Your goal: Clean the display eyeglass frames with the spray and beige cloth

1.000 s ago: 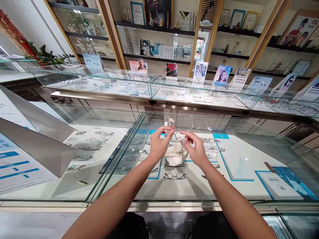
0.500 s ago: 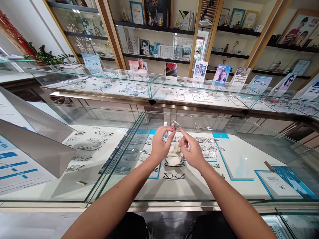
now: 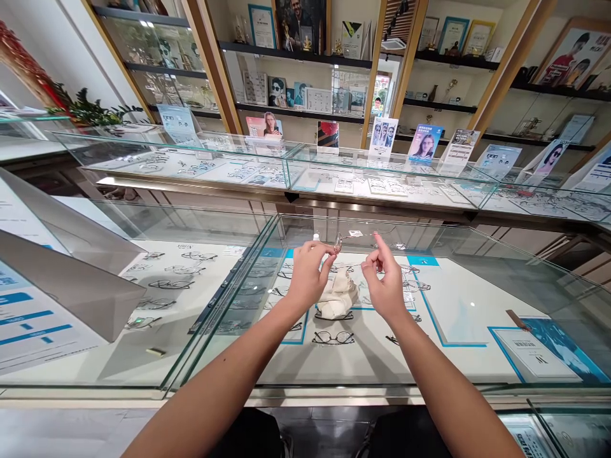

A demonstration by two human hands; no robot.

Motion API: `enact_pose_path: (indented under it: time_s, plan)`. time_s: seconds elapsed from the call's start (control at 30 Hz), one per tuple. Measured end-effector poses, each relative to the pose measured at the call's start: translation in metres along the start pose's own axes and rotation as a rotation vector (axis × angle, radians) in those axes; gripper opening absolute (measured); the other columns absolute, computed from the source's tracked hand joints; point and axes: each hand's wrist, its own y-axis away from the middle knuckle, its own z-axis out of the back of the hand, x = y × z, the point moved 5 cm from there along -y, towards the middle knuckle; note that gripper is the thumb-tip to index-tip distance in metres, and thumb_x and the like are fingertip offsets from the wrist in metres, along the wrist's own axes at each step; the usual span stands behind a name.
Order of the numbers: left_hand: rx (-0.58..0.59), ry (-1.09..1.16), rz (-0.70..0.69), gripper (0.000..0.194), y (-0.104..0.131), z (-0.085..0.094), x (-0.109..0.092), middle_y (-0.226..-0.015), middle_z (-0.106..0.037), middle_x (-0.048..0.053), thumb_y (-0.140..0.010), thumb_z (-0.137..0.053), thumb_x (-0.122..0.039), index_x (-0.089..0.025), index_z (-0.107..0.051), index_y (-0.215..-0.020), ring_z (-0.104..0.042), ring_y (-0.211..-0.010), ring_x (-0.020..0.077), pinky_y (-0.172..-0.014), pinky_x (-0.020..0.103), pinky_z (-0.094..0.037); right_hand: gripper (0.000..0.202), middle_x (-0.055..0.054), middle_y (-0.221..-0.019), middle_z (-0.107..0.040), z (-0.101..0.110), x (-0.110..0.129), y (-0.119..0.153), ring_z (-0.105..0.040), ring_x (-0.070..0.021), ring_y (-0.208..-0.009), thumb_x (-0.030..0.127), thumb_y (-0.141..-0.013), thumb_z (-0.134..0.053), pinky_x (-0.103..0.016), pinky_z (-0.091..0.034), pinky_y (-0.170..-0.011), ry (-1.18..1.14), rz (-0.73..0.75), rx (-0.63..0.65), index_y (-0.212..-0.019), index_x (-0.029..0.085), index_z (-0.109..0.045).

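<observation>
Near the right front corner of my glass case [image 3: 334, 393], a white card [image 3: 529, 364] bears a mark [image 3: 541, 360] that reads as W from my side, with small illegible lettering just beyond. I cannot read the print on the folded stand [image 3: 28, 315] at left or the blue sign [image 3: 426, 145] on the far counter [image 3: 214, 189].

Glasses [image 3: 338, 243] pinched near the rim by left hand [image 3: 308, 270]. Index fingertip [image 3: 376, 236] of right hand [image 3: 384, 281] held at the temple [image 3: 345, 237]; contact unclear. Crumpled cloth [image 3: 338, 296] set on glass table [image 3: 365, 369]. Bottle [image 3: 316, 238] partly hidden by left hand.
</observation>
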Motion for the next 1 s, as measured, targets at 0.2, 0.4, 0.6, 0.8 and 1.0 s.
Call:
enact_pose_path:
  time_s: [0.2, 0.4, 0.6, 0.8, 1.0]
  plan:
    - [-0.071, 0.124, 0.028, 0.015, 0.0, 0.004, 0.001, -0.11, -0.076, 0.005, -0.102, -0.054, -0.033, -0.025, -0.065, -0.098, -0.061, -0.11, 0.0261, -0.098, 0.046, -0.04, 0.054, 0.002, -0.08, -0.055, 0.0, 0.002, 0.0, -0.05, -0.0168, -0.073, 0.023, -0.094, -0.056, -0.034, -0.047, -0.075, 0.046, 0.004, 0.03, -0.148, 0.026, -0.053]
    - [-0.034, 0.36, 0.064, 0.015, 0.002, 0.001, -0.007, -0.117, -0.075, 0.006, -0.098, -0.061, -0.038, -0.026, -0.068, -0.093, -0.061, -0.117, 0.0254, -0.104, 0.045, -0.045, 0.038, -0.009, -0.119, -0.065, -0.018, -0.001, 0.004, -0.06, -0.0274, -0.113, 0.03, -0.093, -0.065, -0.044, -0.051, -0.098, 0.21, 0.055, 0.202, -0.131, 0.028, -0.067]
    - [0.05, 0.547, 0.155, 0.016, 0.001, -0.011, 0.004, -0.134, -0.068, 0.008, -0.091, -0.072, -0.04, -0.025, -0.072, -0.085, -0.059, -0.132, 0.028, -0.117, 0.051, -0.039, 0.032, -0.01, -0.132, -0.066, -0.024, -0.002, 0.006, -0.057, -0.0295, -0.127, 0.029, -0.096, -0.064, -0.048, -0.048, -0.108, 0.218, 0.115, 0.24, -0.127, 0.027, -0.071]
    - [0.134, 0.682, 0.201, 0.017, 0.0, -0.019, 0.013, -0.137, -0.067, 0.009, -0.086, -0.077, -0.042, -0.025, -0.075, -0.083, -0.058, -0.136, 0.0302, -0.117, 0.052, -0.041, 0.024, -0.008, -0.125, -0.073, -0.021, -0.005, 0.005, -0.061, -0.0276, -0.122, 0.028, -0.098, -0.063, -0.048, -0.05, -0.106, 0.162, 0.134, 0.211, -0.119, 0.028, -0.075]
    - [0.102, 0.488, 0.093, 0.015, 0.001, -0.007, -0.001, -0.137, -0.066, 0.009, -0.094, -0.066, -0.038, -0.026, -0.075, -0.095, -0.058, -0.133, 0.0283, -0.117, 0.051, -0.04, 0.02, -0.008, -0.116, -0.076, -0.016, -0.008, 0.003, -0.066, -0.0262, -0.112, 0.028, -0.099, -0.061, -0.046, -0.051, -0.101, 0.167, 0.127, 0.118, -0.11, 0.028, -0.078]
